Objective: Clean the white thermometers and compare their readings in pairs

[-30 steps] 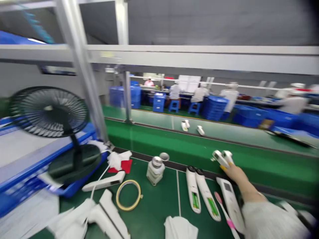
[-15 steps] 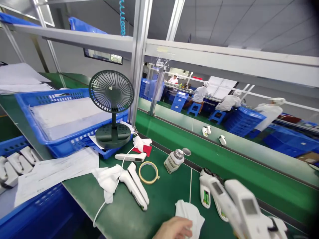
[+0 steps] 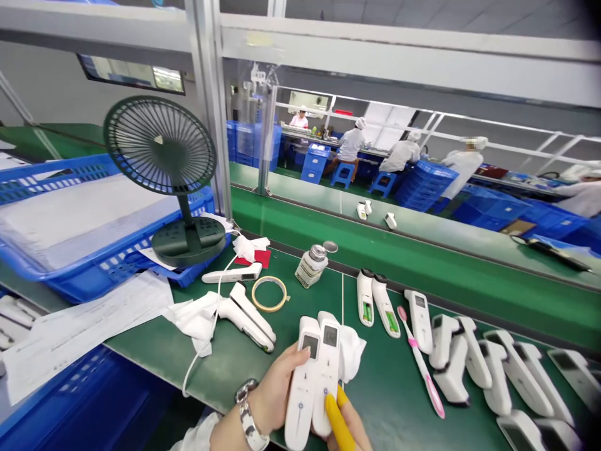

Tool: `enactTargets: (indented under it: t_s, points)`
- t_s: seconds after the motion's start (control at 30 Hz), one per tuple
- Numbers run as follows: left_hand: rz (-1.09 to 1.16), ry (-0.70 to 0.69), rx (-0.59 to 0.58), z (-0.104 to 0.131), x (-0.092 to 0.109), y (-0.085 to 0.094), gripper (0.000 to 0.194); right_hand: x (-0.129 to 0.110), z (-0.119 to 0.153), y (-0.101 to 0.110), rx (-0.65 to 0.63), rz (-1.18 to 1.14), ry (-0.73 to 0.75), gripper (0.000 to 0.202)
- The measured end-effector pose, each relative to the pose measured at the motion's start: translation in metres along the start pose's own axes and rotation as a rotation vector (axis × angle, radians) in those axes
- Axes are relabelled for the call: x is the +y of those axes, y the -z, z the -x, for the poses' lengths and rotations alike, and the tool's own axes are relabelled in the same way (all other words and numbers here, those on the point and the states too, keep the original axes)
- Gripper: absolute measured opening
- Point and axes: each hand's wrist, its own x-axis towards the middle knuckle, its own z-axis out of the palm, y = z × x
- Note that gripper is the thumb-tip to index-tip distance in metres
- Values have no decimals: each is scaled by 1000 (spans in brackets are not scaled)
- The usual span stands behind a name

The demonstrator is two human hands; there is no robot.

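Two white handheld infrared thermometers stand side by side in front of me, screens toward me. My left hand (image 3: pixel 272 391), with a watch on its wrist, is closed around the left thermometer (image 3: pixel 300 391), thumb beside its screen. My right hand (image 3: pixel 347 423), with yellow finger covers, grips the lower part of the right thermometer (image 3: pixel 327 351); some of its fingers are hidden. Just behind them is a crumpled white cloth (image 3: pixel 352 354). Two thermometers with open battery compartments (image 3: pixel 365 300) lie beyond, next to a pink-and-white toothbrush (image 3: pixel 425 369).
Many more thermometers (image 3: pixel 498 376) lie at the right. To the left are a tape roll (image 3: pixel 270 294), a bottle with its lid open (image 3: pixel 311 266), a white cable (image 3: pixel 216 319), a black fan (image 3: pixel 188 238) and a blue basket (image 3: pixel 94 279). A metal post (image 3: pixel 211 113) rises behind.
My left hand has left the white cloth and now holds a thermometer. The two thermometers, blurred at the right before, are now upright at the centre. The view has turned right.
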Motion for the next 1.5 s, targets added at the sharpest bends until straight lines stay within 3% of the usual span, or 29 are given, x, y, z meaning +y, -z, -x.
enactTargets:
  t_s: [0.13, 0.23, 0.5, 1.03, 1.17, 1.3, 1.4, 1.5]
  points:
    - [49, 140, -3, -3, 2, 0, 54, -3, -2, -1, 17, 117, -22, 51]
    - [52, 146, 22, -4, 5, -3, 65, -20, 6, -9, -15, 251, 18, 46]
    - [40, 93, 122, -4, 9, -7, 55, -37, 14, -13, -195, 352, 97, 36]
    - [20, 45, 200, -3, 7, -5, 54, -65, 17, -32, -402, 50, 52, 36]
    - [-7, 16, 222, -3, 8, -9, 52, -54, 18, -29, -319, 93, 96, 43]
    - [-18, -27, 231, -4, 6, -10, 37, -32, 23, -23, -173, 303, 200, 43]
    - [-70, -129, 240, -1, 4, -7, 30, -22, 28, -21, -184, 514, 299, 49]
    - [-172, -178, 248, 3, 2, -6, 42, -19, 30, -23, -226, 671, 365, 54]
